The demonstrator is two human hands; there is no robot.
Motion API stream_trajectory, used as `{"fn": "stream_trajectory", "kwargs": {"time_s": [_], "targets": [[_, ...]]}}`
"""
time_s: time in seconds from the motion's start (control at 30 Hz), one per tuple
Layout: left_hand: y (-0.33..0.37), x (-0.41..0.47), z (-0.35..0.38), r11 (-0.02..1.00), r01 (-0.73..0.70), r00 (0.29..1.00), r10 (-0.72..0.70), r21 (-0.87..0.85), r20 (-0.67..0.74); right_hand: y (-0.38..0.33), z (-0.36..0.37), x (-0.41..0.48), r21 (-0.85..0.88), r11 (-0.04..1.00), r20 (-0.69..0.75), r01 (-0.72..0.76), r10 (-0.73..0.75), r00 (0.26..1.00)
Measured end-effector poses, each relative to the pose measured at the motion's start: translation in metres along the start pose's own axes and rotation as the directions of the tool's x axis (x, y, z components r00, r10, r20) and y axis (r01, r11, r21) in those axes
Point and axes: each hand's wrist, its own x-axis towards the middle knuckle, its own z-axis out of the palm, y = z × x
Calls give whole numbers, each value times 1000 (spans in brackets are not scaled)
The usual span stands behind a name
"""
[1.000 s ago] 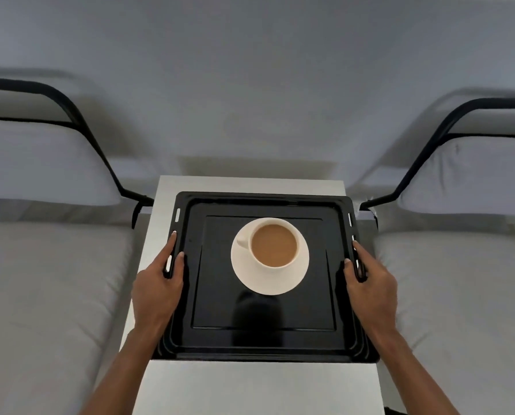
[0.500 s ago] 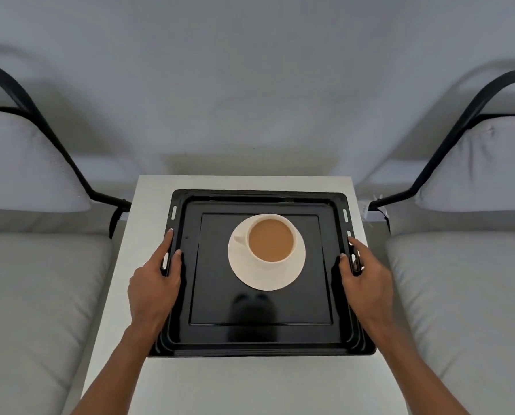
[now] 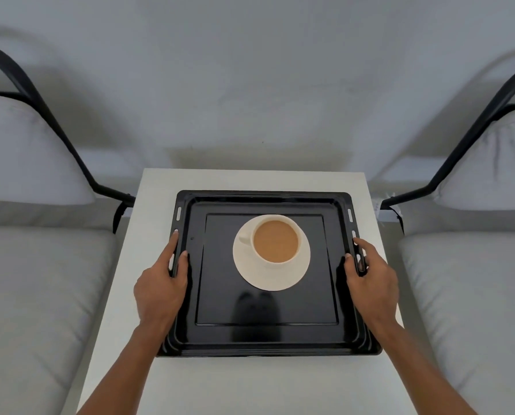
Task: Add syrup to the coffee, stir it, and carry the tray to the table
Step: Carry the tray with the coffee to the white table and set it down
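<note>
A black metal tray (image 3: 268, 336) lies over the small white table (image 3: 250, 181). On it stands a white saucer (image 3: 271, 277) bearing a white cup (image 3: 275, 241) full of light brown coffee, its handle pointing left. My left hand (image 3: 160, 292) grips the tray's left rim, thumb on top. My right hand (image 3: 370, 280) grips the right rim the same way. No syrup container or spoon is in view.
Two grey cushioned chairs flank the table, the left chair (image 3: 35, 280) and the right chair (image 3: 474, 280), each with a black metal frame and a pale back cushion. A plain pale wall (image 3: 256, 85) stands behind.
The tray and both hands have shifted slightly further over the table, and more of the tabletop shows in front. Both hands keep hold of the rims.
</note>
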Motion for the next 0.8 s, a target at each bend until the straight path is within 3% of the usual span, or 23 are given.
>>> {"fn": "stream_trajectory", "kwargs": {"time_s": [0.37, 0.8], "targets": [[-5, 9, 7, 1000, -20, 1000, 20, 22, 14, 4, 15, 1, -34, 999, 19, -23, 24, 1000], [-5, 7, -2, 955, -131, 990, 112, 267, 85, 10, 12, -3, -156, 984, 112, 86, -68, 991]]}}
